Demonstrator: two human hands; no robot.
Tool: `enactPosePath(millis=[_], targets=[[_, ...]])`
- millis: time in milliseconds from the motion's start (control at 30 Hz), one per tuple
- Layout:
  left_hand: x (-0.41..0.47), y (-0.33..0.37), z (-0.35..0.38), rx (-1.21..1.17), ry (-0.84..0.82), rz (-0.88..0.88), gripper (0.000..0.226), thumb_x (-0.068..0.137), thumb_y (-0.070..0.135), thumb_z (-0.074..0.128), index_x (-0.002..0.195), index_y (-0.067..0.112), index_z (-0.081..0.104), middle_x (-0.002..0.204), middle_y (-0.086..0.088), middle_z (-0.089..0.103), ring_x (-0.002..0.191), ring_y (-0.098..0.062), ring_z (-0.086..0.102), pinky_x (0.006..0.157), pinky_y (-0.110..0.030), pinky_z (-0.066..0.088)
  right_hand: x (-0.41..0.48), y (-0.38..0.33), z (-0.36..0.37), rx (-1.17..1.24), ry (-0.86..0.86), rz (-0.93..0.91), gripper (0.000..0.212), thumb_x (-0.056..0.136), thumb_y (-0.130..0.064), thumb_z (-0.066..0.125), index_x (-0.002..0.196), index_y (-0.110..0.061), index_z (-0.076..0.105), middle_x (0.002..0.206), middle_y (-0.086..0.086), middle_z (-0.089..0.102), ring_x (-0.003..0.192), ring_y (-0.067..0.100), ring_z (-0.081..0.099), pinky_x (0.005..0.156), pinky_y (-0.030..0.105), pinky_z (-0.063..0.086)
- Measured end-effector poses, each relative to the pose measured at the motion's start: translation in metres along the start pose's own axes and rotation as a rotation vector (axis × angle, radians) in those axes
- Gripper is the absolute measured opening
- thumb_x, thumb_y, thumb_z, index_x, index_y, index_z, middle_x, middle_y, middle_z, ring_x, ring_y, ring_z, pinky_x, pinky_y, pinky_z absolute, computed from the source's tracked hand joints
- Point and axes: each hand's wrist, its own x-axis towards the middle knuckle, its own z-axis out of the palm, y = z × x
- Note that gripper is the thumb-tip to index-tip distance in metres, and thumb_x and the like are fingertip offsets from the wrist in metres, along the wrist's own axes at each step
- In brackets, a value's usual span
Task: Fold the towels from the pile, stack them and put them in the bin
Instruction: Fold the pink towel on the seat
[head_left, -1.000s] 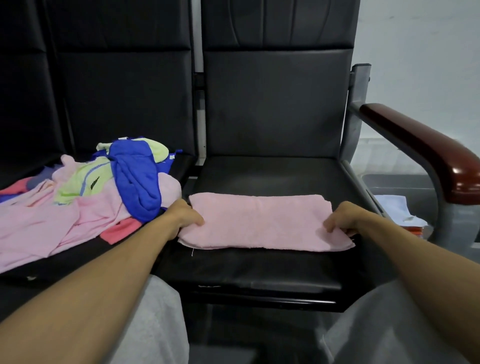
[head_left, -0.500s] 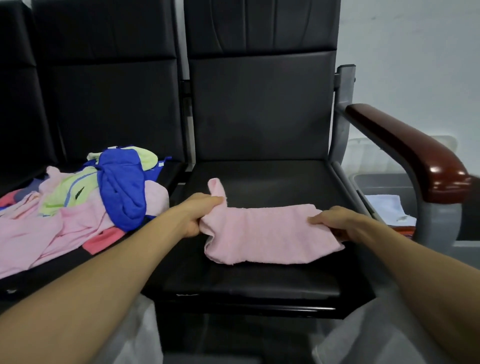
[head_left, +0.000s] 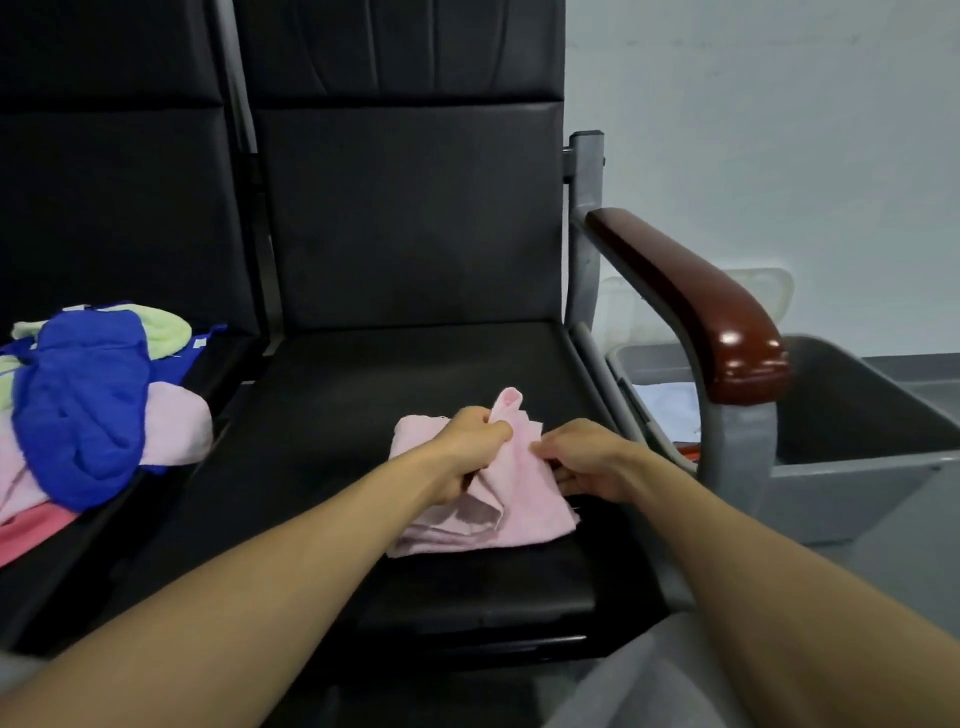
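A pink towel (head_left: 524, 514) lies doubled over on the black chair seat (head_left: 415, 374), near its right side. My left hand (head_left: 467, 447) is shut on the towel's left end, held over the right end with a corner poking up. My right hand (head_left: 582, 457) pinches the towel's right edge against the seat. The pile of towels (head_left: 83, 405), blue, pink and light green, sits on the seat to the left. A grey bin (head_left: 852, 467) stands on the floor to the right of the chair, with folded white and red cloth (head_left: 670, 410) inside.
A dark red armrest (head_left: 691, 306) on a grey metal post (head_left: 737, 467) stands between the seat and the bin. Black chair backs rise behind both seats. A pale wall lies beyond the bin. My grey-clad knees show at the bottom edge.
My left hand lifted the towel's left end and carried it rightward over the right end, halving its length. My right hand stayed on the right edge. The view swung right, showing more of the bin.
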Motion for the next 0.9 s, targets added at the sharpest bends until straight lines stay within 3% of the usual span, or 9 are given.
enactPosePath(millis=[100, 133, 233, 300, 400, 500, 667, 767, 900], targets=[[0.003, 0.000, 0.016, -0.021, -0.081, 0.008, 0.034, 0.096, 0.034, 0.047, 0.119, 0.012, 0.057, 0.095, -0.007, 0.070, 0.082, -0.019, 0.068, 0.074, -0.029, 0.056, 0.000, -0.001, 0.000, -0.012, -0.004, -0.005, 0.023, 0.093, -0.013, 0.051, 0.101, 0.001, 0.067, 0.093, 0.015, 0.068, 0.083, 0.026, 0.065, 0.081, 0.040, 0.056], [0.004, 0.000, 0.020, -0.030, -0.118, -0.001, 0.036, 0.095, 0.032, 0.048, 0.123, 0.011, 0.056, 0.093, -0.008, 0.071, 0.080, -0.019, 0.070, 0.074, -0.032, 0.058, -0.001, -0.001, 0.000, -0.013, -0.009, -0.004, 0.024, 0.093, -0.014, 0.051, 0.100, 0.001, 0.067, 0.094, 0.015, 0.070, 0.085, 0.028, 0.067, 0.082, 0.041, 0.056], [-0.008, 0.003, 0.017, -0.021, -0.170, 0.045, 0.032, 0.098, 0.020, 0.045, 0.123, 0.000, 0.050, 0.078, -0.011, 0.058, 0.050, -0.015, 0.054, 0.047, -0.027, 0.049, -0.004, -0.003, 0.000, -0.001, 0.013, -0.006, 0.027, 0.097, -0.019, 0.047, 0.092, 0.000, 0.065, 0.083, 0.013, 0.069, 0.076, 0.027, 0.068, 0.071, 0.038, 0.058], [-0.016, 0.000, 0.004, -0.006, -0.141, 0.092, 0.031, 0.099, 0.018, 0.043, 0.129, 0.010, 0.046, 0.087, -0.011, 0.054, 0.051, -0.017, 0.051, 0.047, -0.028, 0.048, -0.007, -0.006, 0.000, 0.016, 0.081, 0.001, 0.033, 0.101, -0.029, 0.043, 0.091, -0.004, 0.062, 0.076, 0.008, 0.063, 0.068, 0.022, 0.062, 0.062, 0.032, 0.054], [-0.023, -0.015, -0.030, 0.217, -0.053, 0.217, 0.025, 0.098, 0.015, 0.044, 0.115, 0.019, 0.061, 0.091, -0.005, 0.062, 0.062, -0.015, 0.059, 0.054, -0.022, 0.047, -0.007, -0.011, 0.003, 0.051, 0.159, 0.035, 0.045, 0.102, -0.044, 0.037, 0.111, -0.005, 0.058, 0.085, 0.006, 0.060, 0.074, 0.022, 0.060, 0.066, 0.034, 0.053], [-0.028, -0.033, -0.064, 0.391, 0.006, 0.271, 0.027, 0.096, 0.013, 0.048, 0.095, 0.027, 0.071, 0.087, 0.003, 0.066, 0.070, -0.007, 0.062, 0.063, -0.015, 0.044, -0.007, -0.016, 0.007, 0.005, 0.169, 0.056, 0.057, 0.099, -0.055, 0.036, 0.125, -0.007, 0.054, 0.107, 0.008, 0.060, 0.091, 0.026, 0.061, 0.073, 0.036, 0.050], [-0.025, -0.060, -0.094, 0.267, 0.117, 0.221, 0.027, 0.093, 0.011, 0.050, 0.086, 0.027, 0.070, 0.082, 0.002, 0.068, 0.080, -0.011, 0.063, 0.073, -0.023, 0.047, -0.003, -0.024, 0.024, -0.291, 0.241, 0.001, 0.069, 0.093, -0.058, 0.046, 0.134, -0.002, 0.048, 0.131, 0.011, 0.054, 0.114, 0.029, 0.057, 0.080, 0.033, 0.044], [-0.019, -0.065, -0.092, 0.179, 0.113, 0.171, 0.026, 0.092, 0.011, 0.049, 0.086, 0.025, 0.070, 0.084, 0.004, 0.065, 0.083, -0.011, 0.061, 0.078, -0.025, 0.048, -0.002, -0.026, 0.037, -0.493, 0.292, -0.007, 0.067, 0.092, -0.050, 0.054, 0.137, -0.002, 0.043, 0.132, 0.011, 0.054, 0.113, 0.028, 0.056, 0.079, 0.029, 0.040], [-0.020, -0.065, -0.090, 0.067, 0.136, 0.148, 0.028, 0.090, 0.008, 0.045, 0.090, 0.023, 0.069, 0.086, 0.008, 0.060, 0.082, -0.008, 0.056, 0.080, -0.024, 0.046, -0.008, -0.039, 0.052, -0.647, 0.342, -0.173, 0.039, 0.098, -0.035, 0.047, 0.122, -0.004, 0.049, 0.122, 0.013, 0.058, 0.092, 0.025, 0.051, 0.075, 0.027, 0.033]])
